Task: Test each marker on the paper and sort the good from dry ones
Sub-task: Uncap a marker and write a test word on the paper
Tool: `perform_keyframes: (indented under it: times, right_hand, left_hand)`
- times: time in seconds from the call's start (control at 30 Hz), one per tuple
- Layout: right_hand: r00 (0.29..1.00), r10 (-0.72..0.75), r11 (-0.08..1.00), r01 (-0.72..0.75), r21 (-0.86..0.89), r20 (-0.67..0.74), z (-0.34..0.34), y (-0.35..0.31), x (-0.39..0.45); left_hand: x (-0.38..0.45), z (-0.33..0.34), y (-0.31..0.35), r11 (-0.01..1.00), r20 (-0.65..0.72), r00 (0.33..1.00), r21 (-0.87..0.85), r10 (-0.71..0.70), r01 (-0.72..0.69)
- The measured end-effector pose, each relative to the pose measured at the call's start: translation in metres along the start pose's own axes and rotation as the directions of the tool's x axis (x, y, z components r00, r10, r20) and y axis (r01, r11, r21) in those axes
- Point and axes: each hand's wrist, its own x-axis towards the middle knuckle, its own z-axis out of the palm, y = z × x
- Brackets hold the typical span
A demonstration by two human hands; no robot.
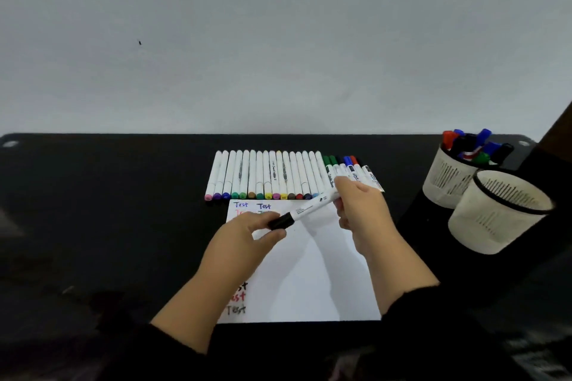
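Observation:
A white marker with a black cap [305, 210] is held level above the white paper [312, 275]. My right hand [360, 210] grips its white barrel. My left hand [247, 237] pinches the black cap at the marker's left end. The paper carries "Test" written in blue, red, green and black along its top and left side. Behind it lies a row of several thin white markers with coloured ends [263, 175], and to their right several thicker capped markers [349, 168], partly hidden by my right hand.
Two white mesh cups stand at the right of the black table [108, 210]. The far cup [448, 178] holds several capped markers. The near cup [495, 213] looks empty. A grey wall rises behind the table.

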Motion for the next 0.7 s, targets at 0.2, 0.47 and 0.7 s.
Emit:
perform_keyframes:
  times: [0.2,0.47,0.7]
  right_hand:
    - [0.997,0.082,0.993,-0.081,0.091,-0.004,0.035,0.013,-0.018]
    - [0.989,0.011,1.0,-0.011,-0.006,0.147,0.059,0.037,-0.026]
    - [0.996,-0.018,1.0,0.018,0.0,0.086,0.066,0.041,-0.02]
  left_hand:
    - [-0.016,-0.005,-0.012,0.991,0.086,0.989,-0.033,-0.123,0.126]
    - [-0.014,-0.005,-0.018,0.987,0.077,0.986,0.063,-0.149,0.145]
    - [-0.007,-0.007,-0.016,0.977,0.137,0.972,-0.075,-0.19,0.201]
